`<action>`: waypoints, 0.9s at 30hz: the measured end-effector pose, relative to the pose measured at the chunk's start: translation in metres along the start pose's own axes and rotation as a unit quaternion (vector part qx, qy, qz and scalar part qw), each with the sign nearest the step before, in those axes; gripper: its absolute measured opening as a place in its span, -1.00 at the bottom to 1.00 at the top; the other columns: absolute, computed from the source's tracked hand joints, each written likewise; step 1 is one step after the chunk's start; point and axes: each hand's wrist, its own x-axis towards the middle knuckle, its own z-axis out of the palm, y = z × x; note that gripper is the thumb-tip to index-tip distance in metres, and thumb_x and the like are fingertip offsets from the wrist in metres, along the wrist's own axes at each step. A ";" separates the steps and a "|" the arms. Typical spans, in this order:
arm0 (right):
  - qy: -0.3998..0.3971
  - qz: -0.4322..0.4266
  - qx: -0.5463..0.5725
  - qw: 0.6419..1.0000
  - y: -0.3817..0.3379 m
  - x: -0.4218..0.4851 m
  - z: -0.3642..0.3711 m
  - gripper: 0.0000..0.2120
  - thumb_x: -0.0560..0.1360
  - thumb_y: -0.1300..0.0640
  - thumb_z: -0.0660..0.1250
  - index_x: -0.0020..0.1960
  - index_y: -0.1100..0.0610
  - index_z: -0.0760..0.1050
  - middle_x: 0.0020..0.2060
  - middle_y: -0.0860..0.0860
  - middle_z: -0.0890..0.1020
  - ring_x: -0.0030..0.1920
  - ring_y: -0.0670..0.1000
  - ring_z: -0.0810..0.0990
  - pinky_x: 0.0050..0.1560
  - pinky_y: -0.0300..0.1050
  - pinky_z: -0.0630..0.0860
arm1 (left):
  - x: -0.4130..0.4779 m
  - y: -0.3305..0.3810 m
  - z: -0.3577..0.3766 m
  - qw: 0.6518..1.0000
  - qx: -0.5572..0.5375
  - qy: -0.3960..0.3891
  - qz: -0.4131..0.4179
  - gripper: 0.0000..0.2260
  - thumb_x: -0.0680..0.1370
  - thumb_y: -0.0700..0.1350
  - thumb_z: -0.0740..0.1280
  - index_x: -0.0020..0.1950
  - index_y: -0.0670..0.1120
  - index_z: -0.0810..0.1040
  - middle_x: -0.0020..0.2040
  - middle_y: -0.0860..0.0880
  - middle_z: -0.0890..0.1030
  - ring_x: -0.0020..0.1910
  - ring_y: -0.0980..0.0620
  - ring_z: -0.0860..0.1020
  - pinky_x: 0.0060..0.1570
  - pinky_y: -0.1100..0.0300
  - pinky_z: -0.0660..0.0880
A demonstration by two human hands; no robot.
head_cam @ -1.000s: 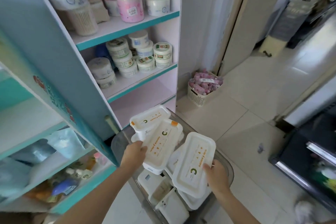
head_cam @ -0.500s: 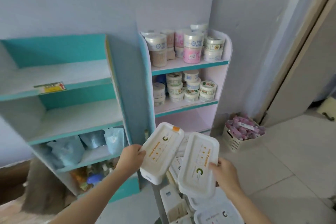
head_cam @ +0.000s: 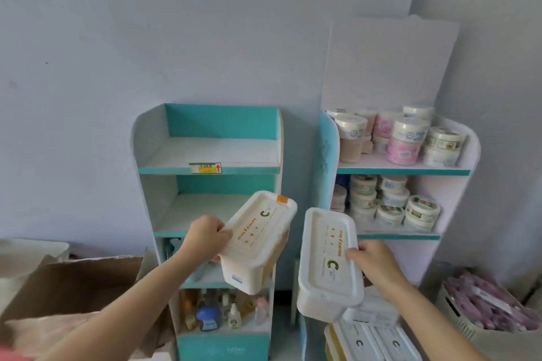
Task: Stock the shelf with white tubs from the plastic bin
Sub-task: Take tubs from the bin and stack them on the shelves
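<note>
My left hand (head_cam: 205,236) grips one white rectangular tub (head_cam: 258,240) by its near end, tilted, in front of the teal shelf unit (head_cam: 205,168). My right hand (head_cam: 374,258) holds a second white tub (head_cam: 328,264) by its right edge, lid facing me, between the two shelf units. The teal unit's top two shelves are bare. More white tubs (head_cam: 372,340) lie below my right arm at the bottom; the bin around them is hidden.
A second shelf unit (head_cam: 404,171) to the right holds several round jars. Bottles (head_cam: 211,313) fill the teal unit's lowest shelf. A cardboard box (head_cam: 73,278) stands at left; a basket of pink packets (head_cam: 492,311) sits at right.
Both hands have lifted the tubs up out of the bin. My view has swung up and left, so the teal shelf unit now stands straight ahead.
</note>
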 end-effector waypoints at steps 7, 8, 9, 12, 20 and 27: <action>-0.001 -0.043 -0.008 0.999 -0.086 0.032 0.047 -0.84 0.44 0.29 0.26 -0.10 0.39 0.53 -0.21 0.23 0.66 -0.24 0.15 0.66 -0.39 -0.09 0.56 | 0.047 -0.017 -0.081 0.999 -0.031 0.029 0.005 -0.86 0.55 -0.19 0.23 -0.13 -0.19 0.55 -0.16 -0.09 0.60 -0.29 -0.04 0.60 -0.22 0.09 0.65; 0.004 -0.053 -0.010 0.999 -0.100 0.038 0.053 -0.84 0.44 0.29 0.26 -0.10 0.39 0.53 -0.21 0.23 0.66 -0.24 0.15 0.66 -0.36 -0.07 0.57 | 0.057 -0.019 -0.094 0.999 -0.030 0.032 0.011 -0.85 0.55 -0.19 0.24 -0.15 -0.19 0.55 -0.18 -0.09 0.59 -0.31 -0.03 0.59 -0.21 0.08 0.65; 0.009 -0.062 -0.012 0.998 -0.114 0.045 0.059 -0.85 0.44 0.28 0.27 -0.11 0.38 0.53 -0.21 0.22 0.66 -0.23 0.14 0.66 -0.33 -0.04 0.58 | 0.067 -0.019 -0.106 0.999 -0.029 0.035 0.016 -0.85 0.55 -0.19 0.24 -0.16 -0.19 0.55 -0.19 -0.09 0.60 -0.33 -0.03 0.59 -0.23 0.10 0.65; 0.016 -0.086 -0.021 0.996 -0.156 0.064 0.075 -0.90 0.45 0.26 0.28 -0.16 0.30 0.53 -0.24 0.14 0.65 -0.24 0.06 0.65 -0.32 -0.08 0.59 | 0.100 -0.017 -0.144 0.998 -0.030 0.045 0.031 -0.85 0.56 -0.18 0.23 -0.19 -0.15 0.51 -0.17 -0.09 0.60 -0.34 0.01 0.59 -0.35 0.21 0.61; 0.021 -0.095 -0.022 0.995 -0.239 0.118 0.108 -0.83 0.47 0.24 0.29 0.00 0.32 0.52 -0.13 0.12 0.62 -0.27 0.00 0.60 -0.43 -0.22 0.47 | 0.178 -0.005 -0.210 0.994 -0.077 0.072 0.034 -0.91 0.55 -0.20 0.26 -0.05 -0.21 0.49 -0.14 -0.09 0.56 -0.30 -0.03 0.60 -0.29 0.12 0.62; 0.007 -0.092 -0.020 0.995 -0.278 0.184 0.131 -0.83 0.44 0.28 0.31 0.02 0.30 0.48 -0.07 0.15 0.61 -0.14 0.12 0.62 -0.27 -0.07 0.59 | 0.243 -0.002 -0.216 0.993 -0.062 0.095 0.005 -0.91 0.54 -0.20 0.24 -0.02 -0.20 0.48 -0.03 -0.14 0.58 -0.22 -0.11 0.65 -0.13 -0.02 0.65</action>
